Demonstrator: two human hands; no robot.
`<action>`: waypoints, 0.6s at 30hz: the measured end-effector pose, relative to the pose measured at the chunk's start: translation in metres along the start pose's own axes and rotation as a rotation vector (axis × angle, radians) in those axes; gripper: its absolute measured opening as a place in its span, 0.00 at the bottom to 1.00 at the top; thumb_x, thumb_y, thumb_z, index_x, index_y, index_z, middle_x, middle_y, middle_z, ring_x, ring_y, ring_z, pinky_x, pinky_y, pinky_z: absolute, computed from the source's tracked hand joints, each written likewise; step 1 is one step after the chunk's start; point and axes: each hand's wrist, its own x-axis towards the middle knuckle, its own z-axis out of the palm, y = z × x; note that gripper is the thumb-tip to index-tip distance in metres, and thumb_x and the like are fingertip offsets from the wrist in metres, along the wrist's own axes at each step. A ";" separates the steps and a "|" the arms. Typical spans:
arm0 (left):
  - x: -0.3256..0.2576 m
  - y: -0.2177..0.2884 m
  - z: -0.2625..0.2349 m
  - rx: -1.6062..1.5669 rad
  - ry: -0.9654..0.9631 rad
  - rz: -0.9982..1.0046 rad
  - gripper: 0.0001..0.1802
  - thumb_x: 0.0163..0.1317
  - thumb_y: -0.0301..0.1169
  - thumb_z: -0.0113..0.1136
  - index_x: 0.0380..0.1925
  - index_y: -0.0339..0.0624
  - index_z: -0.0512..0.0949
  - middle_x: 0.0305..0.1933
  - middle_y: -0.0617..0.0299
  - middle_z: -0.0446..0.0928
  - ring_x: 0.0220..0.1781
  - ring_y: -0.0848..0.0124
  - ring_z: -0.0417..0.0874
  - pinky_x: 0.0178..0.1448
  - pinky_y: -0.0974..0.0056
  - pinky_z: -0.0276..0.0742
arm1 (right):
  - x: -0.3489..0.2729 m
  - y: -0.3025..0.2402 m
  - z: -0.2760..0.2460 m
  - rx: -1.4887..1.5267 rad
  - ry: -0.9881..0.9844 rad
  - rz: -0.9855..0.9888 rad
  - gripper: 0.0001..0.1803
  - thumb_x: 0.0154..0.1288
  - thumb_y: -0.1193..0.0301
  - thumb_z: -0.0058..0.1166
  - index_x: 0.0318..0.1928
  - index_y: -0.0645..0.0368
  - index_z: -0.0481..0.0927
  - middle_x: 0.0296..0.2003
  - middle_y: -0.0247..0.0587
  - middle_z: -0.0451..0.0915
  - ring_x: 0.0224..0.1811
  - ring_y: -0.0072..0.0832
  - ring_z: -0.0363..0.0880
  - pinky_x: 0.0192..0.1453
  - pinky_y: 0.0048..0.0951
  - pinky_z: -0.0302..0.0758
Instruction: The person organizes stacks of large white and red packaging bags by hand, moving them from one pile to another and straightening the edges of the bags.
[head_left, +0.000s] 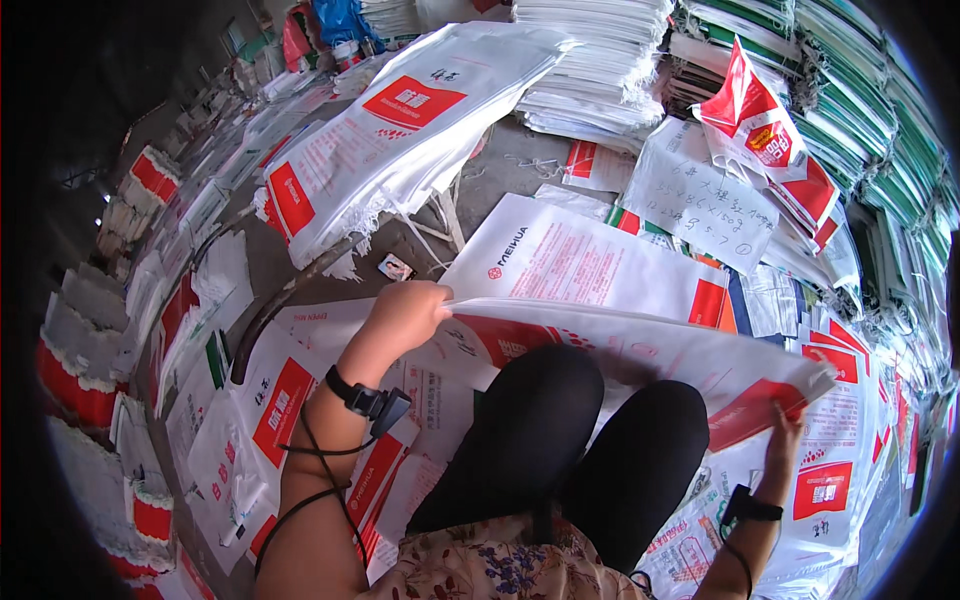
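Person is sitting w/ knees [590,440] up, holding one white-and-red woven sack [640,350] stretched across the lap. Sack's long axis is running left–right, roughly level, from L hand [405,312] over both knees to R hand [785,425].

L hand is closing around the sack's left end, fingers curled over the edge, just left of the knees and a bit farther away than the R. R hand is pinching the right corner near the red patch, fingers narrow, lower and nearer the body. Both hands are on the sack, so neither is nearer; they're sitting at opposite ends w/ the sack taut between. Both wrists are wearing black bands w/ cables.

Sack is hanging above the floor layer [300,400] of similar sacks, not lying on it; its far edge is facing away from the body.

Around: a thick pile [390,150] of same sacks is lying far left, draped over a stand. Tall white stacks [600,70] are sitting far centre, green-edged stacks [860,110] far right. A handwritten sheet [700,205] is lying far right of centre, well apart from the hands.
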 end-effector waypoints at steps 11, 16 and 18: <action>-0.025 -0.004 -0.002 0.038 0.078 0.029 0.13 0.59 0.41 0.66 0.33 0.44 0.80 0.29 0.52 0.80 0.33 0.51 0.82 0.39 0.51 0.77 | 0.000 0.004 0.012 -0.022 0.122 0.010 0.28 0.69 0.71 0.59 0.66 0.65 0.69 0.58 0.42 0.75 0.60 0.30 0.72 0.68 0.33 0.66; -0.056 0.018 -0.062 -0.052 0.321 0.022 0.13 0.61 0.42 0.64 0.32 0.44 0.81 0.30 0.54 0.80 0.35 0.53 0.82 0.39 0.53 0.76 | 0.016 0.010 -0.068 0.332 -0.116 0.141 0.29 0.71 0.62 0.58 0.66 0.62 0.69 0.59 0.46 0.74 0.60 0.35 0.74 0.64 0.37 0.72; -0.057 0.013 -0.050 -0.036 0.384 0.040 0.13 0.61 0.43 0.64 0.32 0.44 0.82 0.32 0.56 0.81 0.37 0.55 0.82 0.39 0.54 0.76 | 0.021 0.040 -0.093 0.159 -0.177 0.006 0.31 0.71 0.58 0.57 0.67 0.63 0.69 0.59 0.47 0.74 0.61 0.36 0.74 0.65 0.39 0.71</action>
